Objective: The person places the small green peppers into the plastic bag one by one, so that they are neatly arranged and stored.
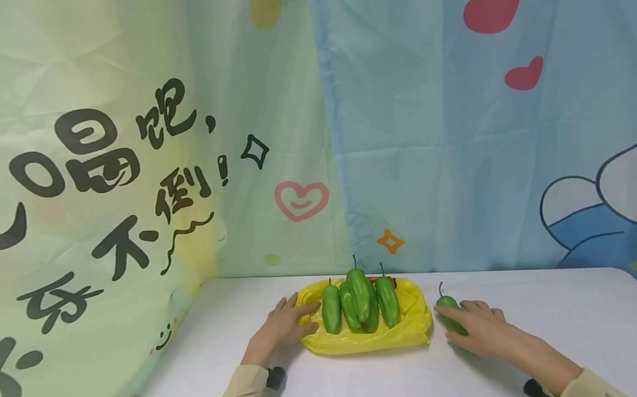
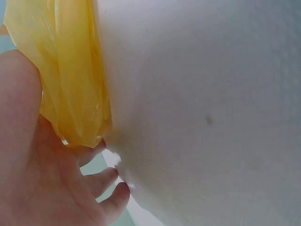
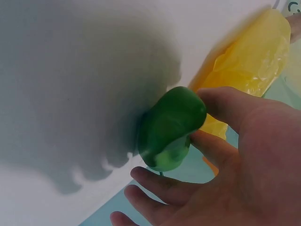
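Observation:
Several green peppers (image 1: 359, 295) stand and lean together in a yellow plastic bag (image 1: 370, 342) with its edges rolled down. At the bag's left side, my left hand (image 1: 285, 322) rests with spread fingers, their tips over its rim. The left wrist view shows the bag's crinkled side (image 2: 77, 70) between thumb and fingers. To the right of the bag, one separate green pepper (image 1: 447, 304), stem pointing away, lies under my right hand (image 1: 481, 327). In the right wrist view, thumb and index finger touch one side of this pepper (image 3: 171, 122), while the other fingers stay extended and spread.
The white tabletop (image 1: 346, 392) reaches back to printed curtains (image 1: 392, 118), which hang behind it and on the left. Small black devices (image 1: 276, 378) sit under the wrists. A rabbit figure is printed on the right curtain.

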Demonstrator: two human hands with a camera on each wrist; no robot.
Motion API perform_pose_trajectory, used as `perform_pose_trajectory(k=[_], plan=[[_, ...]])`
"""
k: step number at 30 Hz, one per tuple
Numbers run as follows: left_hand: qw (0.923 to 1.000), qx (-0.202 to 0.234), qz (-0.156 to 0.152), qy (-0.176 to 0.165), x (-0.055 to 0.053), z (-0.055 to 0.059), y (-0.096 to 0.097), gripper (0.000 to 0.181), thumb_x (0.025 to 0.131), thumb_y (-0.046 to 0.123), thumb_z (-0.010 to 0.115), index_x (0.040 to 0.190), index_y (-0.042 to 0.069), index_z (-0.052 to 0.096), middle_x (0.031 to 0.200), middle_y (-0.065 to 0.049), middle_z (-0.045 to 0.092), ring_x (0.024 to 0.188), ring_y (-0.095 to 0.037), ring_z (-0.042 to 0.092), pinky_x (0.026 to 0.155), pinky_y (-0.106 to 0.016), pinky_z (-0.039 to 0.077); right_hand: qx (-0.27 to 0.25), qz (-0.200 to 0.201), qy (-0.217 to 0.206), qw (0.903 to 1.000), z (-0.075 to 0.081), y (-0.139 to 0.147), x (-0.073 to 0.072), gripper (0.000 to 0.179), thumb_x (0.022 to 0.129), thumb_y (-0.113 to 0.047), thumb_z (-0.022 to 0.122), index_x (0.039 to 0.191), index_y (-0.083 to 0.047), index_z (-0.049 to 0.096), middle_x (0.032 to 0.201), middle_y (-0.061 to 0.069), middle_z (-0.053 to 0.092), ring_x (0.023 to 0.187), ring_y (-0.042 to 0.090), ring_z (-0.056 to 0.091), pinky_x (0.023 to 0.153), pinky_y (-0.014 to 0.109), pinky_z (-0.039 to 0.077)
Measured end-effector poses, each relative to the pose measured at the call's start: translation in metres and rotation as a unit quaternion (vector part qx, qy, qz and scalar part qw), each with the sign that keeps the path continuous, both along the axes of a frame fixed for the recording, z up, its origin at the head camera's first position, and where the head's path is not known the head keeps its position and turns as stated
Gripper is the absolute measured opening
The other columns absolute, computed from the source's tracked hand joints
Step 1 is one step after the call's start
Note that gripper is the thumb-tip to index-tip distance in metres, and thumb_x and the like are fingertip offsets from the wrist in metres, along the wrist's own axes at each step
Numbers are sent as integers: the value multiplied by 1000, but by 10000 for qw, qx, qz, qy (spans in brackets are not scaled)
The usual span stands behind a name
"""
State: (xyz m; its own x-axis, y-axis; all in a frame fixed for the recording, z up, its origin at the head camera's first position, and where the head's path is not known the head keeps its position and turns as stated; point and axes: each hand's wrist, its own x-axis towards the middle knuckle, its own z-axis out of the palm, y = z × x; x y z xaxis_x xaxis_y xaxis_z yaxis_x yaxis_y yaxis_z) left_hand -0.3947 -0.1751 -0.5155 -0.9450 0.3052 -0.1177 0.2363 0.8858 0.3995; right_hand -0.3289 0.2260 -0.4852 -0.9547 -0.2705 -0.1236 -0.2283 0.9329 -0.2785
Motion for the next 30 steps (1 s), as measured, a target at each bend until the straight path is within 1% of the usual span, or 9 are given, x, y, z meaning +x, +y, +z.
perform_pose_trajectory(k=[7,16,26,30], plan=[[10000,-13,24,-44,-1,0,-1,52,99,44,59,148,29,52,165,-21,24,152,-51,16,121,-68,18,49,32,100,9999,-3,-2,1,59,92,-33,70,145,-15,53,136,38,50,124,58,47,97,77,38],[9999,-3,67,-81,-2,-2,0,52,99,45,58,148,31,51,166,-20,23,152,-50,15,122,-67,17,39,-64,53,10000,-4,-2,-3,62,88,-31,74,144,-15,54,127,30,55,116,47,53,94,70,42],[9999,-1,85,-102,-2,-1,1,52,98,45,58,148,32,51,166,-19,23,152,-49,15,122,-66,17,-59,-98,17,9999,-1,0,-6,63,87,-31,75,145,-14,54,126,32,56,110,43,56,88,67,47],[9999,-1,75,-91,-1,-1,0,51,98,45,59,147,31,52,166,-20,23,152,-49,16,122,-67,18,-90,-117,52,9999,2,-1,-7,64,87,-31,75,145,-14,54,125,31,56,109,41,56,88,66,48]])
